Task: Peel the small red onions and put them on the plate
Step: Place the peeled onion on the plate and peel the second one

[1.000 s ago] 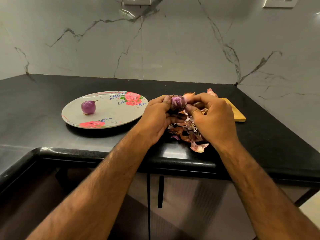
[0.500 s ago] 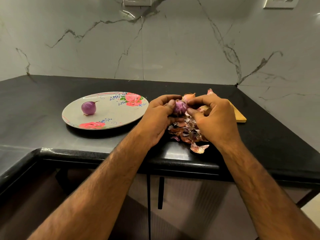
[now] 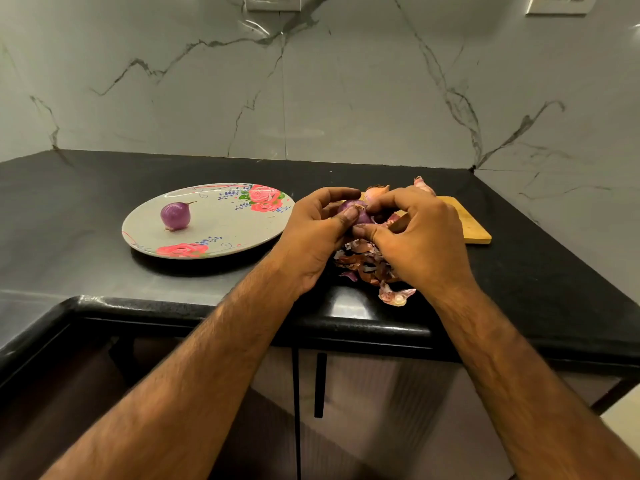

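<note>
We hold one small red onion (image 3: 353,206) pinched between the fingertips of our left hand (image 3: 311,237) and right hand (image 3: 419,240), with only its glossy purple top showing. A peeled onion (image 3: 175,216), smooth and purple, rests at 9 o'clock on the round floral plate (image 3: 221,233), its thin stalk pointing to 3 o'clock. A paler unpeeled onion (image 3: 375,192) sits just at 1 o'clock of the held one.

Both bare forearms rise from the lower corners of the frame and meet at its centre. The left hand (image 3: 311,237) and right hand (image 3: 417,237), fingers curled, thumbs forward, pinch one small onion (image 3: 349,204) between them.
</note>
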